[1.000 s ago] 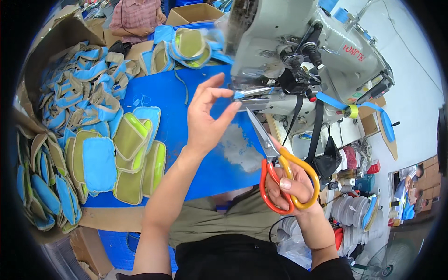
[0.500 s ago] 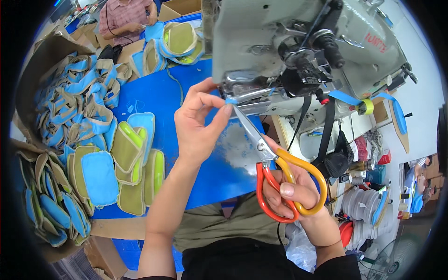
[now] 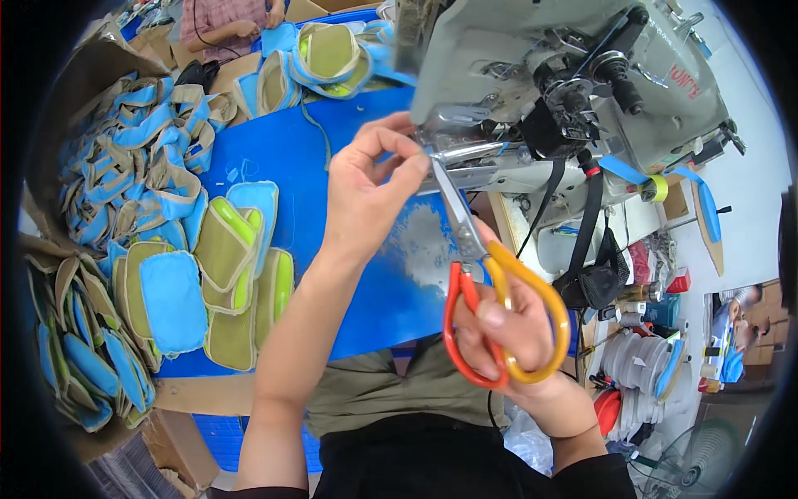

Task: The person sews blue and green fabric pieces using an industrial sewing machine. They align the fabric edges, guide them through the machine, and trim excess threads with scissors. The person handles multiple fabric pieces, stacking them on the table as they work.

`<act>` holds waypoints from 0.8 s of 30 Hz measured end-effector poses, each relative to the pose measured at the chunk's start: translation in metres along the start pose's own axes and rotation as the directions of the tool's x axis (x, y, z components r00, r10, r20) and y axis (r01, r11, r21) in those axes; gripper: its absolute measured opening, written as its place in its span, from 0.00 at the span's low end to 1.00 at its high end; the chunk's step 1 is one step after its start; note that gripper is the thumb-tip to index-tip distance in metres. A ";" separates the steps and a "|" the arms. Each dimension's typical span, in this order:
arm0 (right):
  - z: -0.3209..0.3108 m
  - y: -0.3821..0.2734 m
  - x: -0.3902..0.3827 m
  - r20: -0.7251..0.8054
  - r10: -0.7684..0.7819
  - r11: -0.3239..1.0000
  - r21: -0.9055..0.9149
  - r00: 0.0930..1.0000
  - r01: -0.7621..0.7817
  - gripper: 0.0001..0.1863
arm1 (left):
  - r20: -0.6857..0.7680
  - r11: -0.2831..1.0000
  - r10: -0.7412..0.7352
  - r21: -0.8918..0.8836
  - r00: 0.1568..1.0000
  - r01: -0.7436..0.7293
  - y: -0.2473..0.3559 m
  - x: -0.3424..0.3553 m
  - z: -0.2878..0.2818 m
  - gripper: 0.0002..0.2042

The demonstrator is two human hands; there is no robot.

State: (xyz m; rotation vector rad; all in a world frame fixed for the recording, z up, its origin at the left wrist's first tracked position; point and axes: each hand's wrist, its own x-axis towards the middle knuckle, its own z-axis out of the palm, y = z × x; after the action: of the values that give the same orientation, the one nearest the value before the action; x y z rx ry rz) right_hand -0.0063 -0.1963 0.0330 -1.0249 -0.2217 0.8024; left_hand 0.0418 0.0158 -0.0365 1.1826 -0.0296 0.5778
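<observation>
My right hand (image 3: 517,323) is wrapped round the handles of a pair of scissors (image 3: 460,218), one handle red and the other orange-yellow. The metal blades look nearly together and point up at the fingertips of my left hand (image 3: 366,193). Thumb and index finger of that hand are pinched beside the needle area of a pale industrial sewing machine (image 3: 490,50); whatever lies between them is too small to make out. A blue tape (image 3: 623,170) runs through a yellow ring at the machine's right.
Stacked blue and olive fabric pads (image 3: 173,301) lie left on the blue table (image 3: 332,320). A cardboard box (image 3: 71,83) of blue and beige strips stands at the far left. More sewn pieces (image 3: 328,54) sit at the back, near another person (image 3: 224,25). White spools (image 3: 636,366) stand right.
Both hands and the scissors shift slightly in view, with the blades more upright and nearer together. The blue bit seen at my left fingertips no longer shows.
</observation>
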 end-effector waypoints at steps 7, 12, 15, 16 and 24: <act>0.015 0.030 -0.001 -0.007 -0.070 0.996 0.046 0.998 0.070 0.41 | 0.002 0.984 -0.026 -0.176 1.000 0.026 -0.013 -0.005 0.004 0.06; 0.022 0.025 0.005 -0.079 -0.081 0.993 0.080 0.994 0.088 0.38 | -0.010 0.963 -0.094 -0.254 0.996 0.089 -0.016 -0.004 -0.001 0.05; 0.030 0.040 0.012 -0.105 -0.188 0.964 -0.212 0.976 0.163 0.38 | -0.007 0.960 -0.064 -0.272 0.998 0.060 -0.014 -0.010 0.004 0.05; 0.029 0.042 0.010 -0.086 -0.200 0.969 -0.165 0.976 0.184 0.38 | -0.016 0.963 -0.048 -0.265 0.999 0.042 -0.013 -0.011 0.006 0.06; 0.030 0.040 0.001 -0.095 -0.126 0.990 0.055 0.987 0.132 0.39 | -0.070 0.988 0.015 -0.151 0.997 -0.026 -0.022 -0.009 0.010 0.06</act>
State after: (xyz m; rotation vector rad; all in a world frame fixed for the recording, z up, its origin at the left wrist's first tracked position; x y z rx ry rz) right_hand -0.0404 -0.1646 0.0152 -0.9772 -0.1821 0.6397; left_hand 0.0466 -0.0021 -0.0538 1.0147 -0.0265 0.6233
